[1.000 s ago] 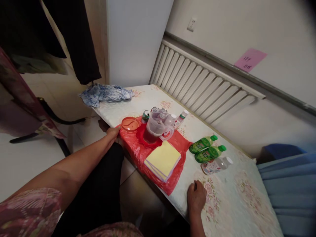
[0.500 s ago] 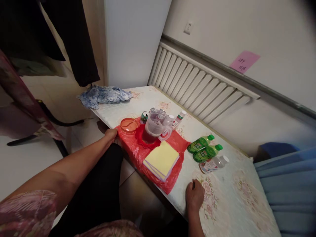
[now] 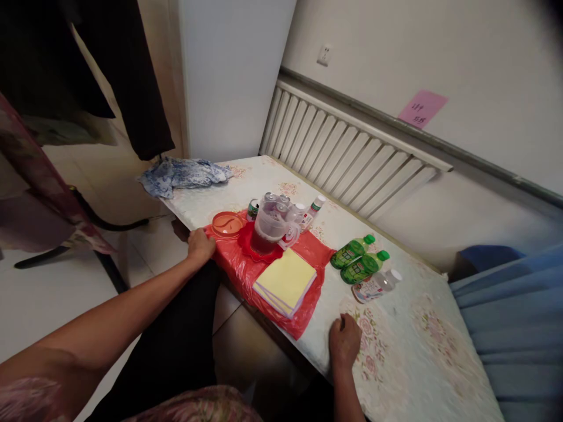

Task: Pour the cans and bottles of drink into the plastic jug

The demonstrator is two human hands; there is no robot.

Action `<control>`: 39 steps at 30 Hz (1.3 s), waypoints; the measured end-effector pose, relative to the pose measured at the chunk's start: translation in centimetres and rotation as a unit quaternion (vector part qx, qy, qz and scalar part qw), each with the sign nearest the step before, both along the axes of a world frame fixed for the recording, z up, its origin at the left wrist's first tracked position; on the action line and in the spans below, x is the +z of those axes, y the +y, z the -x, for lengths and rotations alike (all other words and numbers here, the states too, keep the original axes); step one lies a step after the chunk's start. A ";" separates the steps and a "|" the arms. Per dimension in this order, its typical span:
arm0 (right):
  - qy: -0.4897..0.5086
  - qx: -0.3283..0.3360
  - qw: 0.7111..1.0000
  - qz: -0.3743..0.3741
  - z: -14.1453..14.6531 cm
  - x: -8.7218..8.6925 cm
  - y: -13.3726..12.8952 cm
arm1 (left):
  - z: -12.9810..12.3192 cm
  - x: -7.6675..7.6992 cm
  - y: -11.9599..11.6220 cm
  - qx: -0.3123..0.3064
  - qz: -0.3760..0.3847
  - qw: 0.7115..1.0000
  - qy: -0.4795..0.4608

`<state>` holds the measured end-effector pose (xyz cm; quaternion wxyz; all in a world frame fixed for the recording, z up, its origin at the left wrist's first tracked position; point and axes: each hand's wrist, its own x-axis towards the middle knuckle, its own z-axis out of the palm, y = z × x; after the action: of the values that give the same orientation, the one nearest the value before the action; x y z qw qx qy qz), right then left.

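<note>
My left hand [image 3: 201, 245] is closed at the table's edge, by the left corner of a red plastic sheet [image 3: 229, 258]; what it grips, if anything, is hidden. My right hand [image 3: 345, 341] rests with curled fingers on the flowered tablecloth, right of the sheet. On the sheet lie an orange lid [image 3: 227, 224], a folded yellow cloth [image 3: 285, 280] and a red scalloped dish [image 3: 247, 248], which bears a clear pitcher [image 3: 267, 225] of dark liquid. Two green bottles [image 3: 350, 252] and a clear labelled bottle [image 3: 373, 287] lie on their sides beyond my right hand.
A can [image 3: 253, 209] and white-capped bottles [image 3: 314, 210] stand behind the pitcher. Blue patterned fabric [image 3: 185, 176] hangs over the far left corner. A radiator [image 3: 343, 143] runs along the wall, and a blue curtain [image 3: 514, 328] hangs at the right.
My left hand has come up a little onto the table's edge at the sheet's corner. My right hand has stayed nearly in place, and the view has shifted slightly.
</note>
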<state>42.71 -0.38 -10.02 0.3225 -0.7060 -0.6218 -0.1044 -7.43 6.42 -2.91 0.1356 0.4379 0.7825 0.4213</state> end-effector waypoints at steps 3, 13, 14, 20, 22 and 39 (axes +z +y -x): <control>0.003 0.000 1.000 0.003 0.1 0.3 0.0 | -3.0 -0.8 -1.1 -0.076 0.008 0.994 0.077; 0.008 -0.001 1.000 0.001 0.1 0.3 0.0 | -8.2 -2.5 -3.0 -0.186 0.054 0.956 0.222; 0.008 -0.001 1.000 0.001 0.1 0.2 0.0 | -8.2 -2.6 -3.1 -0.187 0.057 0.953 0.232; 0.021 0.006 1.000 -0.004 0.1 0.3 0.0 | -8.6 -2.2 -4.4 -0.186 0.063 0.945 0.260; 0.031 0.007 0.999 -0.006 0.3 0.5 0.0 | -8.7 -2.1 -4.8 -0.195 0.062 0.943 0.261; 0.034 -0.003 0.999 -0.019 0.3 0.3 0.5 | -8.9 -4.9 -6.3 -0.332 0.016 0.934 0.128</control>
<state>42.37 0.09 -9.75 0.3561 -0.7045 -0.6068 -0.0932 1.50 0.15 -7.76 0.1733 0.7207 0.6100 0.2800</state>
